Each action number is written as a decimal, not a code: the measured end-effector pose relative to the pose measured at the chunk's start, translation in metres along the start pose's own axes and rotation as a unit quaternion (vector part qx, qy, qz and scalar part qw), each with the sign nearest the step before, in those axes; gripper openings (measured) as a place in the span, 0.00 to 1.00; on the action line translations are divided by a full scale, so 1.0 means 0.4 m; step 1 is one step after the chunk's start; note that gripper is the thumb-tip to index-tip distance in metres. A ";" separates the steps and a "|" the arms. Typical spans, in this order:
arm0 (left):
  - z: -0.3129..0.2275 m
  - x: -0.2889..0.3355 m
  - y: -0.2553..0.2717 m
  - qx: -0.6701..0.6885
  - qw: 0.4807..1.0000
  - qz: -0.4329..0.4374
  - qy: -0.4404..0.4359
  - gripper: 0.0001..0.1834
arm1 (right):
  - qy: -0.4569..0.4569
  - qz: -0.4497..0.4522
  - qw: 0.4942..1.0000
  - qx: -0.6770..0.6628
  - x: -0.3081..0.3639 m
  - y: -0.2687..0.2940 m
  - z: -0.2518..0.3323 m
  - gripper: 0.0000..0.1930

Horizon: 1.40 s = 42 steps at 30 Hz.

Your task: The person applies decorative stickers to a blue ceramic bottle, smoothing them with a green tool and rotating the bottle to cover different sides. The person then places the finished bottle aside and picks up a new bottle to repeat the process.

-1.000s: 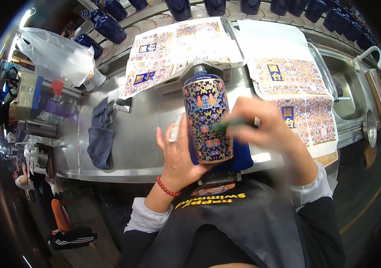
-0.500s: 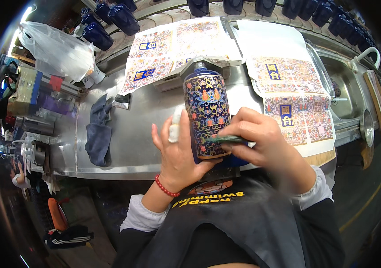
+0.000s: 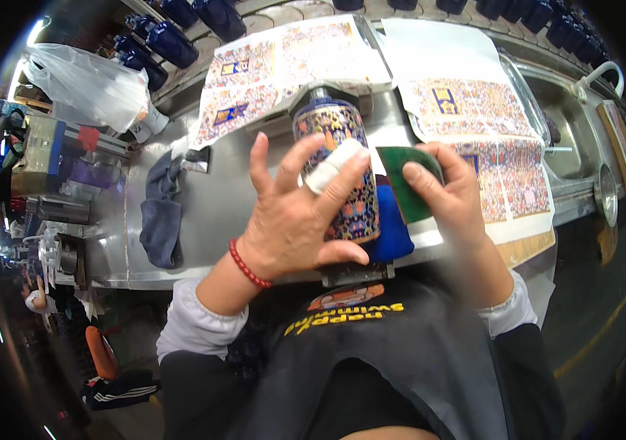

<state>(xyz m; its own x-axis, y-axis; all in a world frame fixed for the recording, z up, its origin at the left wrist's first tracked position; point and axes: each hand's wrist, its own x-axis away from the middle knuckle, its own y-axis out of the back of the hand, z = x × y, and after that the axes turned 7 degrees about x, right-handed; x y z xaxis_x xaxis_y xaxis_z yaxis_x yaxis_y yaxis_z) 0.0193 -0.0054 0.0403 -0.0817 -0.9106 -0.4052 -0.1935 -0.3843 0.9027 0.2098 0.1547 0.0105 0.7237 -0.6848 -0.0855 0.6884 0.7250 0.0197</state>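
Note:
A dark blue bottle (image 3: 363, 209) with a colourful floral pattern lies on a stand at the counter's front, its neck pointing away from me. My left hand (image 3: 294, 202) is spread over the bottle's left side and front, fingers apart and gripping nothing; one finger wears a white wrap. Whether its fingertips press on the pattern I cannot tell. To the right of the bottle, my right hand (image 3: 451, 183) pinches a thin green scraper (image 3: 407, 194) between thumb and fingers, apart from the pattern. A bright blue cloth (image 3: 393, 231) shows below the bottle.
Patterned decal sheets lie behind the bottle, a left sheet (image 3: 283, 55) and a right sheet (image 3: 467, 117). A grey-blue rag (image 3: 160, 213) rests on the metal counter (image 3: 214, 213). Dark blue bottles (image 3: 170, 42) line the back. At right is a sink (image 3: 566, 136) with a white faucet (image 3: 606, 70).
My left hand has shifted from gripping the bottle's left side to lying spread across its front. My right hand has drawn the green scraper off the bottle to the right.

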 end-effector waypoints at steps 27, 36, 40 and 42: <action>0.187 -0.051 0.006 0.725 0.575 -0.091 0.369 0.15 | 0.293 0.015 0.941 0.171 0.110 -0.028 -0.052 0.33; 0.091 0.118 0.214 0.627 0.666 -0.209 0.346 0.19 | 0.206 0.167 0.961 -0.076 0.101 -0.119 -0.029 0.31; 0.020 0.217 0.268 0.558 0.656 -0.282 0.422 0.18 | -0.013 0.241 0.910 -0.337 0.134 -0.200 -0.034 0.33; -0.027 0.278 0.279 0.521 0.647 -0.324 0.453 0.18 | -0.073 0.283 0.875 -0.386 0.151 -0.236 -0.035 0.34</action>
<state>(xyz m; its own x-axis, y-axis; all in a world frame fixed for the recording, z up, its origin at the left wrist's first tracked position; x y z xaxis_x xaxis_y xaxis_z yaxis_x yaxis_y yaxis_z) -0.0007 -0.1513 0.0975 0.8621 -0.5061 0.0266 -0.4924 -0.8488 -0.1925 0.1879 0.0457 -0.0104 0.9754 -0.1612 -0.1502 0.0207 0.7457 -0.6660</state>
